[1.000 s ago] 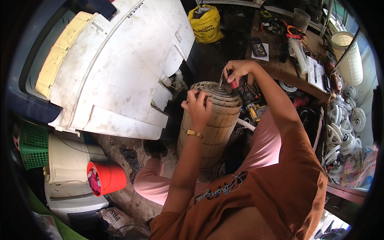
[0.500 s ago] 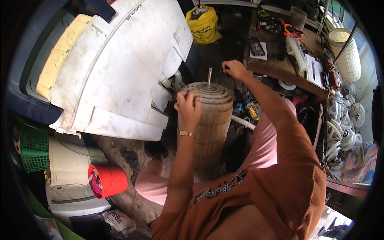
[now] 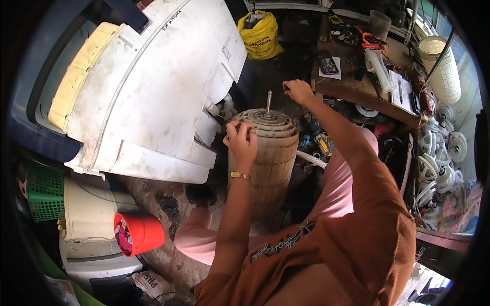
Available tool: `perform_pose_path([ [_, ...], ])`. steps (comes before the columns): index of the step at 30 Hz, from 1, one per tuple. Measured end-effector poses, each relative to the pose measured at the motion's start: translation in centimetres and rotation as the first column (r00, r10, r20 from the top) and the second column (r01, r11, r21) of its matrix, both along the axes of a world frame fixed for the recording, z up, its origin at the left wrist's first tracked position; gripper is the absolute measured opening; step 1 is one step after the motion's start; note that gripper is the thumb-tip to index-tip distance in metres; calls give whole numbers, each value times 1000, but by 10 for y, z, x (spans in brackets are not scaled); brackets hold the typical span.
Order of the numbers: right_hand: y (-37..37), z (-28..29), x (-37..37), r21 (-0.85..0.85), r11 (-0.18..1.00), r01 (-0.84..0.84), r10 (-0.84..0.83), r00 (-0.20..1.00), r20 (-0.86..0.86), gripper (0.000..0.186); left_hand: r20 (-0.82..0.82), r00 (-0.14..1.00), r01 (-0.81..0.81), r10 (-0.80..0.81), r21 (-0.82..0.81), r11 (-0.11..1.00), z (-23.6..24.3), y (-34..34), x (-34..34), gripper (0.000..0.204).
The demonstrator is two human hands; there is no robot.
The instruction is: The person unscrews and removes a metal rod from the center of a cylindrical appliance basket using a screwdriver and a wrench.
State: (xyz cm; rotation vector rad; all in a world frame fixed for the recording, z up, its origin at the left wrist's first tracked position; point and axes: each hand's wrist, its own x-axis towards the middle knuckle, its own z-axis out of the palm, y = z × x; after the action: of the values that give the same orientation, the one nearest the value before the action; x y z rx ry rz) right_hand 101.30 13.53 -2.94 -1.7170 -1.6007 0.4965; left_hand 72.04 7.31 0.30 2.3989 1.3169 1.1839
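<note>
A grimy, tan spin dryer basket (image 3: 268,163) stands between my legs with its ringed end up, and a thin metal shaft (image 3: 269,101) rises from the middle of that end. My left hand (image 3: 241,140), with a gold watch (image 3: 240,175) on its wrist, has its fingers curled over the basket's near-left rim. Beyond the basket on the right, apart from it, is my right hand (image 3: 300,93). Its fingers are closed with the thumb side forward; whether anything small is in them is hidden.
A large white washing machine body (image 3: 158,97) lies tilted at left. A red bucket (image 3: 145,234) with cloth stands below it, near a green basket (image 3: 46,191). At right are a wooden table (image 3: 352,92) with tools and several white pulleys (image 3: 434,173). A yellow bag (image 3: 259,35) sits behind.
Both hands stay nearly where they were, the left still at the basket's rim. The view has shifted slightly, and the shaft and ringed end look sharper now.
</note>
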Motion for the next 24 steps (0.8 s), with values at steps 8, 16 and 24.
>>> perform_pose_path([
  [8, 12, -8, 25, 75, 997, -6, 4, 1000, 22, 18, 18, 1000, 7, -8, 46, 999, 8, 5, 6, 10],
  [16, -4, -5, 40, -44, 978, -203, 188, 955, -229, 18, 20, 1000, -16, 15, 11, 1000, 0, 11, -3, 9],
  [24, -17, 3, 45, -131, 976, -172, 123, 940, -318, 25, 27, 1000, 11, -11, -1, 1000, 4, 14, -2, 9],
])
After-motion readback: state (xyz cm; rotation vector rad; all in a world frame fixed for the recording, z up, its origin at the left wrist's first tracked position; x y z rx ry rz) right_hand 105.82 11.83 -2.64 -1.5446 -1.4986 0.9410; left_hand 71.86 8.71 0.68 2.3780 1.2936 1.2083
